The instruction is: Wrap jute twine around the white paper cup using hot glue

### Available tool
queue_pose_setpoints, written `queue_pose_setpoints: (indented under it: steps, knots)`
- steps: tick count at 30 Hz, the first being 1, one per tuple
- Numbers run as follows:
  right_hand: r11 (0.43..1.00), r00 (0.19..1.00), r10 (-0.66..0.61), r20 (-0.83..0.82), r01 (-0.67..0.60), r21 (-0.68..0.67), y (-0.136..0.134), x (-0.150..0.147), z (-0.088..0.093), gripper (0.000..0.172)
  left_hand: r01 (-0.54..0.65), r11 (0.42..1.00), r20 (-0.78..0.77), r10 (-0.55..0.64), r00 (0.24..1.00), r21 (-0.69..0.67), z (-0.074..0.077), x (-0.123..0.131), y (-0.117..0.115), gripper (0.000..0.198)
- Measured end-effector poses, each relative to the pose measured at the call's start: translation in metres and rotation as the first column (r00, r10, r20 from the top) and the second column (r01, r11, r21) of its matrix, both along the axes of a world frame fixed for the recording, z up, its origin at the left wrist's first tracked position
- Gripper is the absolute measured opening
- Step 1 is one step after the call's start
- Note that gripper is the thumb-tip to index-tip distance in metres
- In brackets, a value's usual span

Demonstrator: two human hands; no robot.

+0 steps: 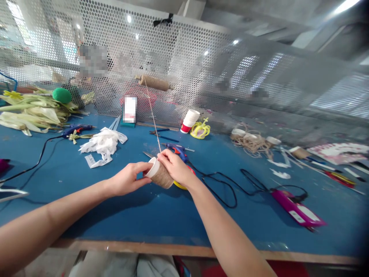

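Note:
A white paper cup [155,167], mostly wrapped in brown twine, is held tilted above the blue table. My left hand [133,178] grips its white rim, thumb and fingers on either side of the open mouth. My right hand [175,165] is closed at the upper side of the wrapped part, where the twine strand [153,119] meets the cup. That strand runs taut up to a twine roll [155,82] mounted on the perforated metal screen. Behind my right hand lies a blue glue gun [179,151], and a yellow round item [180,185] is partly hidden beneath.
White plastic scraps [102,145], a second glue gun [75,130] and corn husks [31,111] lie left. Stacked cups [190,120] stand beside a yellow crown-like piece [200,129]. Loose twine [253,142], a black cable [230,192] and a magenta power strip [298,209] lie right.

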State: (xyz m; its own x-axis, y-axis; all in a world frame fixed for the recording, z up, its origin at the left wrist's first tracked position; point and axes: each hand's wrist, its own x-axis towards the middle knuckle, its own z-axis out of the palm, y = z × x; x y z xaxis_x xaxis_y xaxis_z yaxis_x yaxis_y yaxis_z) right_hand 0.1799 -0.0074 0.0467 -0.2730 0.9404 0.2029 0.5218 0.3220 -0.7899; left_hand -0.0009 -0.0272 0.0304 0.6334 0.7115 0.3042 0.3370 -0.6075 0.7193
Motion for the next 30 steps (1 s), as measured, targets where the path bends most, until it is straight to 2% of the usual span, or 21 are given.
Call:
queue_pose_setpoints:
  steps: [2, 4, 7, 10, 12, 15, 18, 23, 30]
  knots:
    - [1.0, 0.999, -0.024, 0.033, 0.023, 0.018, 0.001, 0.0, -0.002, 0.023, 0.005, 0.999, 0.016, -0.005, 1.0, -0.047, 0.001, 0.0, 0.0, 0.025]
    - [0.999, 0.998, -0.04, 0.051, 0.039, 0.012, 0.003, 0.0, -0.003, 0.023, 0.072, 0.988, 0.078, -0.062, 0.995, -0.139, 0.002, -0.001, 0.0, 0.029]
    - [0.997, 0.996, -0.066, 0.063, 0.068, -0.04, 0.005, 0.001, -0.004, 0.023, 0.199, 0.921, 0.262, -0.112, 0.959, -0.335, 0.005, -0.003, 0.003, 0.037]
    - [0.991, 0.986, -0.13, 0.104, 0.13, 0.012, 0.003, -0.002, -0.003, 0.024, 0.178, 0.864, 0.401, 0.03, 0.915, -0.471, 0.004, -0.004, 0.007, 0.037]
    - [0.983, 0.975, -0.163, 0.153, 0.147, 0.106, -0.001, -0.006, -0.003, 0.023, 0.141, 0.843, 0.425, 0.112, 0.898, -0.52, 0.003, -0.004, 0.01, 0.033]
    - [0.963, 0.954, -0.181, 0.239, 0.122, 0.241, -0.008, -0.014, -0.006, 0.02, 0.145, 0.785, 0.411, 0.149, 0.9, -0.602, 0.0, -0.002, 0.01, 0.026]
    - [0.94, 0.931, -0.194, 0.31, 0.086, 0.33, -0.014, -0.021, -0.009, 0.016, 0.15, 0.748, 0.392, 0.157, 0.907, -0.647, -0.001, 0.002, 0.007, 0.02]
    - [0.926, 0.911, -0.187, 0.369, 0.038, 0.374, -0.017, -0.027, -0.011, 0.015, 0.087, 0.756, 0.362, 0.206, 0.909, -0.648, -0.002, 0.005, 0.005, 0.012]
    - [0.911, 0.912, -0.179, 0.368, 0.011, 0.413, -0.016, -0.028, -0.017, 0.014, 0.021, 0.753, 0.34, 0.271, 0.901, -0.657, -0.01, 0.005, 0.006, 0.009]
